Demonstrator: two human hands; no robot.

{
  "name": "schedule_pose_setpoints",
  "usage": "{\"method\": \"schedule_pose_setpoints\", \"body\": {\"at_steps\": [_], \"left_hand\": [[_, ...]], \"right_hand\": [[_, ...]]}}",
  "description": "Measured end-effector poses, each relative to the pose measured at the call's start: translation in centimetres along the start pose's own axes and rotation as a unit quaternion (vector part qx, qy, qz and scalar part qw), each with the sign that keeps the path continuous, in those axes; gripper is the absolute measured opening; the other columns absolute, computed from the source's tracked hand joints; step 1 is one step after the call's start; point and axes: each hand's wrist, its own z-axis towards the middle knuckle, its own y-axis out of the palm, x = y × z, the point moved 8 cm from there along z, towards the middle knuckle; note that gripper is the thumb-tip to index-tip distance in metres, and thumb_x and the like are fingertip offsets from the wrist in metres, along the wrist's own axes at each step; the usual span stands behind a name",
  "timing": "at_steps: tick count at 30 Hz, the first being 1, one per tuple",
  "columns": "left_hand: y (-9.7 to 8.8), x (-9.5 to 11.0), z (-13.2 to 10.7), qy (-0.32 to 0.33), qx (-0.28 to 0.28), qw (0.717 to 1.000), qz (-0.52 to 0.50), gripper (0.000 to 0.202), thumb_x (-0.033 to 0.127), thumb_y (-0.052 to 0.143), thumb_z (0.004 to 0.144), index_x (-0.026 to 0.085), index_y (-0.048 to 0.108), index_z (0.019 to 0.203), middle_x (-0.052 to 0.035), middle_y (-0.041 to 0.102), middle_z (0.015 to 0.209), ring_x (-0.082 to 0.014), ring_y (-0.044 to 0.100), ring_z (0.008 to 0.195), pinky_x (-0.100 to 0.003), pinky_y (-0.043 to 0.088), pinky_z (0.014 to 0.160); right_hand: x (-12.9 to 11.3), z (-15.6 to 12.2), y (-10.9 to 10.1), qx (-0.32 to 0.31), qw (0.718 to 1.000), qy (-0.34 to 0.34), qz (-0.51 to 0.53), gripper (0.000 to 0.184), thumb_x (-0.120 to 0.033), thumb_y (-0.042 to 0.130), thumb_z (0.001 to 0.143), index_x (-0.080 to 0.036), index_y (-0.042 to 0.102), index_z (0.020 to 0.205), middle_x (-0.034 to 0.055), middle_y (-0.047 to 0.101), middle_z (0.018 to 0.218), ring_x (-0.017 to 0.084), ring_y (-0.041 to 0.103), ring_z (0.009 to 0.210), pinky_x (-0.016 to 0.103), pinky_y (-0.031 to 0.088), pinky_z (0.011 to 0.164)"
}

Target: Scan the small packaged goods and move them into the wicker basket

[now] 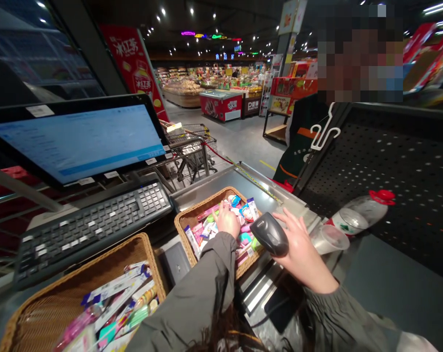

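In the head view my left hand (229, 221) reaches into a woven basket (180, 225) of small colourful packaged goods (206, 230). Its fingers look bent and slightly apart among the packets, touching them; the fingertips are partly hidden. A black handheld barcode scanner (268, 234) is in my right hand (305, 254), above the basket's right edge, its head tilted toward the goods. Some fingers of that hand stretch out beyond the scanner. A second woven basket (148, 254) with toothbrush-like packs and other packets (115, 298) stands at the lower left.
A monitor (96, 137) and black keyboard (96, 225) stand on the left. On the right are a plastic cup (333, 239), a red-capped bottle (375, 210) and a perforated panel (397, 166). A person (298, 137) stands beyond the metal counter (221, 181). Shopping carts (192, 146) are behind.
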Motion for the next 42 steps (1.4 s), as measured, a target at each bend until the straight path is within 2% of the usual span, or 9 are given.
{"method": "schedule_pose_setpoints", "body": {"at_steps": [5, 9, 12, 17, 20, 22, 27, 32, 42], "left_hand": [[-4.6, -2.3, 0.2, -0.003, 0.022, 0.999, -0.03, 0.019, 0.019, 0.054, 0.081, 0.022, 0.073, 0.079, -0.0086, 0.063, 0.131, -0.0353, 0.04, 0.137, -0.073, 0.021, 0.108], [-11.2, -5.0, -0.5, 0.046, 0.107, 0.993, -0.034, 0.019, 0.02, 0.058, 0.081, 0.02, 0.066, 0.063, -0.007, 0.064, 0.13, -0.0372, 0.041, 0.136, -0.077, 0.019, 0.107], [-16.4, -7.6, -1.6, 0.047, 0.164, 0.984, -0.05, 0.021, 0.022, 0.058, 0.084, 0.02, 0.067, 0.065, -0.0076, 0.064, 0.13, -0.0381, 0.04, 0.137, -0.078, 0.019, 0.105], [-22.6, -12.1, -4.1, -0.026, 0.144, 0.987, -0.067, 0.021, 0.028, 0.055, 0.087, 0.021, 0.069, 0.072, -0.0052, 0.061, 0.134, -0.0361, 0.037, 0.14, -0.072, 0.025, 0.108], [-25.9, -14.1, -6.3, -0.049, 0.163, 0.982, -0.08, 0.021, 0.029, 0.055, 0.086, 0.021, 0.069, 0.073, -0.0057, 0.06, 0.135, -0.0331, 0.036, 0.141, -0.063, 0.028, 0.112], [-27.8, -15.4, -8.0, -0.061, 0.175, 0.979, -0.079, 0.021, 0.029, 0.055, 0.085, 0.021, 0.068, 0.072, -0.0064, 0.06, 0.136, -0.033, 0.036, 0.141, -0.063, 0.028, 0.112], [-31.1, -18.5, -12.4, -0.092, 0.199, 0.973, -0.067, 0.023, 0.031, 0.053, 0.087, 0.022, 0.067, 0.071, -0.0046, 0.056, 0.14, -0.0347, 0.03, 0.144, -0.074, 0.018, 0.109], [-33.1, -20.9, -15.8, -0.117, 0.209, 0.969, -0.055, 0.024, 0.032, 0.051, 0.087, 0.022, 0.067, 0.072, -0.0037, 0.057, 0.14, -0.034, 0.029, 0.145, -0.074, 0.018, 0.109], [-35.8, -23.0, -19.8, -0.128, 0.231, 0.963, -0.051, 0.025, 0.032, 0.046, 0.091, 0.022, 0.062, 0.074, -0.0025, 0.055, 0.142, -0.0309, 0.024, 0.147, -0.076, 0.013, 0.108]], "right_hand": [[-0.7, -0.4, -0.1, 0.001, 1.0, -0.01, -0.007, 0.044, -0.027, 0.061, 0.072, -0.019, 0.061, 0.115, 0.0167, 0.051, 0.138, 0.042, 0.027, 0.143, 0.071, 0.017, 0.113], [-2.0, -0.5, 0.0, -0.001, 1.0, -0.016, -0.002, 0.045, -0.029, 0.06, 0.075, -0.02, 0.06, 0.12, 0.0159, 0.051, 0.139, 0.042, 0.027, 0.143, 0.072, 0.016, 0.113], [-3.6, -0.2, 0.4, -0.007, 0.999, -0.034, -0.001, 0.048, -0.03, 0.06, 0.078, -0.021, 0.058, 0.126, 0.0152, 0.05, 0.14, 0.041, 0.025, 0.144, 0.072, 0.017, 0.113], [-7.6, 0.6, 1.3, 0.007, 0.995, -0.099, 0.001, 0.052, -0.036, 0.063, 0.079, -0.021, 0.056, 0.128, 0.0154, 0.049, 0.141, 0.041, 0.028, 0.143, 0.071, 0.019, 0.112], [-10.8, 1.3, 2.1, 0.002, 0.989, -0.148, 0.0, 0.053, -0.037, 0.064, 0.078, -0.02, 0.056, 0.128, 0.0162, 0.048, 0.143, 0.041, 0.029, 0.142, 0.072, 0.021, 0.111], [-13.0, 1.8, 2.5, 0.003, 0.984, -0.176, -0.001, 0.052, -0.033, 0.063, 0.078, -0.019, 0.056, 0.128, 0.016, 0.047, 0.144, 0.04, 0.028, 0.143, 0.071, 0.022, 0.112], [-18.7, 2.4, 3.1, 0.012, 0.972, -0.235, 0.007, 0.05, -0.025, 0.059, 0.077, -0.018, 0.057, 0.126, 0.0159, 0.048, 0.142, 0.039, 0.028, 0.143, 0.069, 0.02, 0.114], [-23.5, 2.1, 4.2, -0.003, 0.957, -0.29, 0.007, 0.042, -0.023, 0.056, 0.078, -0.017, 0.061, 0.12, 0.0166, 0.048, 0.14, 0.038, 0.026, 0.144, 0.068, 0.017, 0.115], [-28.7, 1.5, 5.0, -0.025, 0.949, -0.313, 0.02, 0.042, -0.023, 0.057, 0.078, -0.017, 0.061, 0.119, 0.0167, 0.045, 0.144, 0.039, 0.023, 0.145, 0.071, 0.019, 0.112]]}}
